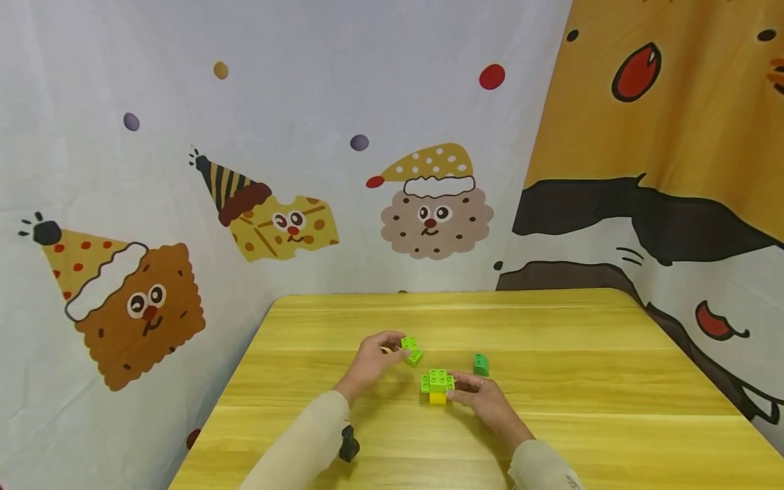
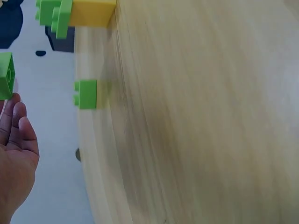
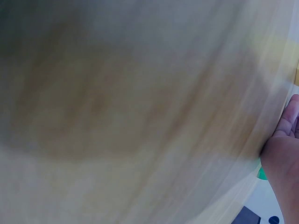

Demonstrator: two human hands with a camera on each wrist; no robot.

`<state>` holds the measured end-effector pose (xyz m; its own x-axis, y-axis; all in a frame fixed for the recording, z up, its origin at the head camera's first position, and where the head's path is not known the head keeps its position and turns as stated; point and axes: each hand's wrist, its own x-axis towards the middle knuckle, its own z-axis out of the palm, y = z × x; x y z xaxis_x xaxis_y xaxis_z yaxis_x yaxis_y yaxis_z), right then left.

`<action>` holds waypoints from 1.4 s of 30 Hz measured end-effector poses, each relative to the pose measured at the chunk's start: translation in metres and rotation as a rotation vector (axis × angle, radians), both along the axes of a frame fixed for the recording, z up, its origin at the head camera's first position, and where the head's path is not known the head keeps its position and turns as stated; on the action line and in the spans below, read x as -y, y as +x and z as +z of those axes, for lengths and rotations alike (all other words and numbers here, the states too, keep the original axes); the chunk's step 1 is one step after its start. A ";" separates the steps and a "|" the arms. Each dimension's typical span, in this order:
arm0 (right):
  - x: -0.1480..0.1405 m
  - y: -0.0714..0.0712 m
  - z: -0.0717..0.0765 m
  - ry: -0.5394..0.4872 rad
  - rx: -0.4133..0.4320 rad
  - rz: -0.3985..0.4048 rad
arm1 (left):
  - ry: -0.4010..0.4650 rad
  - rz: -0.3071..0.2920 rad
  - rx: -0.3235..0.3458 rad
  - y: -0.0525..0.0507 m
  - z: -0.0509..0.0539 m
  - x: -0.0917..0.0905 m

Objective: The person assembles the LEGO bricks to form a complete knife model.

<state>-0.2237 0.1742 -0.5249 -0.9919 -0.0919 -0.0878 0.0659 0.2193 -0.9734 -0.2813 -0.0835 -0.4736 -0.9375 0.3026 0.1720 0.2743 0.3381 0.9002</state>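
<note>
In the head view, my left hand (image 1: pixel 375 361) pinches a light green toy building brick (image 1: pixel 409 342) between thumb and fingers. The left wrist view shows this brick (image 2: pixel 6 76) raised, its hollow underside visible, with the fingers of the left hand (image 2: pixel 18 154) beside it. A second light green brick (image 1: pixel 415 358) lies on the table just below it. My right hand (image 1: pixel 486 401) grips the right side of a small assembly (image 1: pixel 437 381) of light green bricks above a yellow brick (image 1: pixel 437 398). The right wrist view shows only part of the right hand (image 3: pixel 285 149).
A darker green brick (image 1: pixel 481 365) with a curved side lies just beyond the right hand. The wood-grain table (image 1: pixel 551 327) meets a cartoon-printed cloth (image 1: pixel 306 102) at its far edge. A black device (image 1: pixel 349 444) sits at the left wrist.
</note>
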 end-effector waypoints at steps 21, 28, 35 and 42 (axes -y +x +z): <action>0.002 -0.001 0.001 0.014 0.007 -0.024 | -0.050 -0.115 -0.014 0.016 -0.002 -0.027; 0.002 0.000 0.002 0.026 0.013 -0.032 | -0.049 -0.134 0.001 0.020 -0.007 -0.031; 0.001 0.000 0.001 0.025 0.004 -0.024 | -0.093 -0.155 -0.031 0.020 -0.012 -0.034; 0.000 0.001 0.003 0.008 0.007 0.005 | -0.095 -0.146 -0.025 0.021 -0.014 -0.036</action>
<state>-0.2224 0.1741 -0.5215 -0.9908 -0.0963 -0.0954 0.0714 0.2271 -0.9713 -0.2606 -0.0470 -0.4880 -0.8782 0.4511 0.1588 0.3486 0.3764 0.8584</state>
